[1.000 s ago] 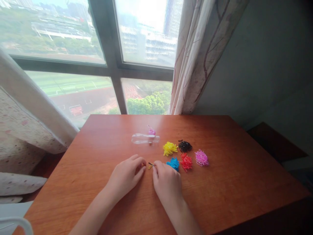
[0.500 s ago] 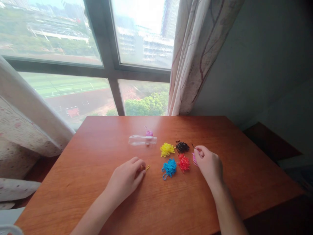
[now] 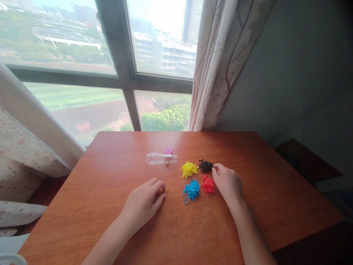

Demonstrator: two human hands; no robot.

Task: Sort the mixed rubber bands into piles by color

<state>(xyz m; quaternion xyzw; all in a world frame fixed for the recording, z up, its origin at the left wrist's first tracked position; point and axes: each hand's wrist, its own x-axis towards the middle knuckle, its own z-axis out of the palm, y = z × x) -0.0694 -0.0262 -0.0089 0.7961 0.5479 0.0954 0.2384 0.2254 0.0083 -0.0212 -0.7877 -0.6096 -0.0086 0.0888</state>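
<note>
My left hand [image 3: 146, 198] rests low over the wooden table [image 3: 176, 228], with fingers curled and a small yellow rubber band [image 3: 167, 190] sticking out from the fingertips. At the right edge of the black rubber band pile [image 3: 205, 166], my right hand [image 3: 228, 182] has thumb and forefinger pinched together on a black band, mostly covered by the fingers. Just left of that hand lies a red rubber band pile [image 3: 207, 184]. A blue pile [image 3: 192, 190] and a yellow pile [image 3: 189, 169] sit between my hands. The pink pile is hidden behind my right hand.
Behind my left hand, a clear plastic bottle [image 3: 157, 159] lies on its side, with a small purple object [image 3: 169, 150] behind it. A window [image 3: 127, 79] with curtains [image 3: 213, 66] borders the table's far edge. Part of a white object [image 3: 12, 258] shows at lower left.
My right hand has moved left to the edge of the black pile, and the pink pile has gone out of sight behind it. My left hand stays put with the yellow band.
</note>
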